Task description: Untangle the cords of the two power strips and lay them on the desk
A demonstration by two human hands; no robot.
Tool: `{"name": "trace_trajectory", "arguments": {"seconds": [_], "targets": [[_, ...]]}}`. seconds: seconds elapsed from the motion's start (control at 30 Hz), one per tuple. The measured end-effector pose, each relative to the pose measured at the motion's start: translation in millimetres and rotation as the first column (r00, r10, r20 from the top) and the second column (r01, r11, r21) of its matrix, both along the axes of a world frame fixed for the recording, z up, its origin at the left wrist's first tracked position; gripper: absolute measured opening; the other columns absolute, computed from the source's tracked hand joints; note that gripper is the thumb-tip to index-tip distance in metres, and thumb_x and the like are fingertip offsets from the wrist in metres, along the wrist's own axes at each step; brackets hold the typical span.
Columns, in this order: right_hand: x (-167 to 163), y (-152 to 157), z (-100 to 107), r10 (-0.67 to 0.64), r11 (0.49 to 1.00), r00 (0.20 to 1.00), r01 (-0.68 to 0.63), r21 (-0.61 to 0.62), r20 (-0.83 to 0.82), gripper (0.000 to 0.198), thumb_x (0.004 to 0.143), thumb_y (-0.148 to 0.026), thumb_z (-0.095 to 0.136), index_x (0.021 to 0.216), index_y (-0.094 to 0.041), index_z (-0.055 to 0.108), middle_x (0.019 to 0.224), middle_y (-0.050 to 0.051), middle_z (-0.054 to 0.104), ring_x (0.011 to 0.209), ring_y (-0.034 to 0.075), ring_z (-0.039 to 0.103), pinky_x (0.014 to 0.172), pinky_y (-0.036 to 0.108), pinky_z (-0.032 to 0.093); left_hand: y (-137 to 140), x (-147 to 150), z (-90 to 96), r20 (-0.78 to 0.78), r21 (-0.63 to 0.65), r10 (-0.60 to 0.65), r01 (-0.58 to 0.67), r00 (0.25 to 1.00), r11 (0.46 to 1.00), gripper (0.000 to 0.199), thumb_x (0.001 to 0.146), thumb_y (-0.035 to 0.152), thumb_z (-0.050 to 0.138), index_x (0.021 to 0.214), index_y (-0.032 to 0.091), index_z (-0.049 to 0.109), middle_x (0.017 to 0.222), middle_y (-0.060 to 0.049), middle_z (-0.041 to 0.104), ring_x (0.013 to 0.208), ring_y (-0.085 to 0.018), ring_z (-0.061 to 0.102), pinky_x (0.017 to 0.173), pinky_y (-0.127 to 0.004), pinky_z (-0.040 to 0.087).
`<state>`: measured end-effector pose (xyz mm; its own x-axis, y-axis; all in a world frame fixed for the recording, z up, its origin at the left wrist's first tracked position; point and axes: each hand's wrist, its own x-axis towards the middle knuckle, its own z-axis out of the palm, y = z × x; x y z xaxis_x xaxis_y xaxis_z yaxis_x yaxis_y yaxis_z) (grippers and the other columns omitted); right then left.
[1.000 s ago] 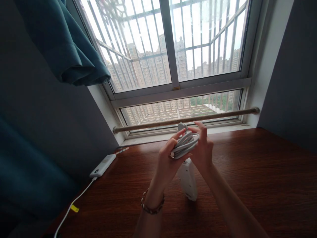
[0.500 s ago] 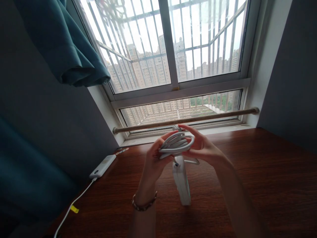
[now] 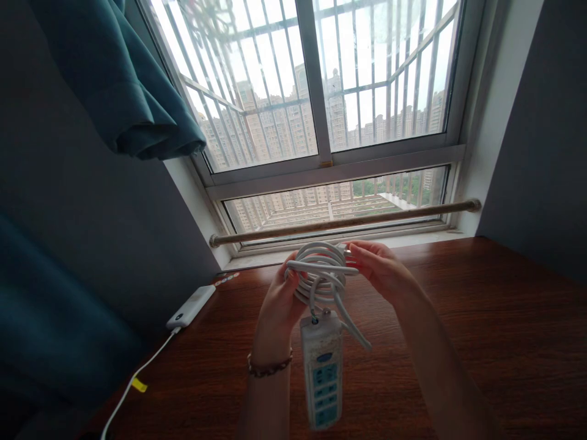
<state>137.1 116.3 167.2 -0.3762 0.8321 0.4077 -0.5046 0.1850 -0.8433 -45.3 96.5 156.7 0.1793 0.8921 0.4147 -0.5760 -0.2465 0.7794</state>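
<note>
the power strip (image 3: 321, 369) hangs nearest the camera, socket face toward the viewer, clear above the worktop (image 3: 481, 342) and suspended by its own cord. no hand touches the strip body.

just beyond it, the cord coil (image 3: 321, 274) is held between both hands above the worktop. the left hand (image 3: 280, 300) is clenched on the left side of the coil, with the fingers passing through the loops. the right hand (image 3: 383, 269) pinches the right side of the coil near the plug end; the plug itself is mostly hidden behind the fingers. one strand crosses the front of the coil from side to side. one loose run of cord (image 3: 353, 324) drops from the coil past the right edge of the strip.

step in hand, as judged: bundling the cord, with the crossing strand being wrapped around the loops. the next move calls for a firm left grip on the coil so the loops do not spread, and a steady pull on the wrap by the right hand. the free weight of the strip may swing and loosen the coil.

further left, a power bank (image 3: 190, 305) lies on the worktop with a white cable (image 3: 137, 373) attached. at the far edge, a rod (image 3: 343, 221) spans the window (image 3: 321, 104), and a teal curtain (image 3: 123, 91) hangs at upper left.
</note>
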Motion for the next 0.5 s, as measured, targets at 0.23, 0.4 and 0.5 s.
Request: {"name": "trace_trajectory", "arguments": {"seconds": [0.23, 0.4, 0.5], "targets": [[21, 4, 2, -0.237, 0.970, 0.925, 0.206, -0.131, -0.298, 0.032, 0.066, -0.034, 0.076, 0.090, -0.017, 0.062, 0.087, 0.003, 0.063, 0.077, 0.016, 0.061, 0.074, 0.031, 0.053, -3, 6, 4.1, 0.016, -0.026, -0.057, 0.058, 0.998, 0.998, 0.031, 0.064, 0.039, 0.075, 0.070, 0.015, 0.057, 0.062, 0.003, 0.053, 0.056, -0.009, 0.053, 0.053, -0.020, 0.045], [39, 11, 2, -0.400, 0.916, 0.830, 0.378, -0.134, -0.389, 0.036, 0.064, -0.034, 0.079, 0.089, -0.015, 0.062, 0.087, 0.004, 0.062, 0.080, 0.017, 0.062, 0.073, 0.031, 0.055, -3, 10, 5.8, -0.021, -0.064, -0.060, 0.059, 0.998, 0.996, 0.031, 0.065, 0.041, 0.073, 0.076, 0.016, 0.060, 0.068, 0.001, 0.059, 0.063, -0.012, 0.058, 0.060, -0.024, 0.049], [51, 15, 0, -0.479, 0.874, 0.767, 0.460, -0.156, -0.427, 0.036, 0.062, -0.034, 0.080, 0.085, -0.014, 0.061, 0.084, 0.003, 0.063, 0.076, 0.016, 0.062, 0.071, 0.030, 0.055, -5, 9, 7.8, -0.017, -0.045, -0.075, 0.074, 0.997, 0.996, 0.031, 0.064, 0.041, 0.074, 0.075, 0.016, 0.061, 0.064, 0.002, 0.057, 0.061, -0.011, 0.057, 0.057, -0.022, 0.048]]}}
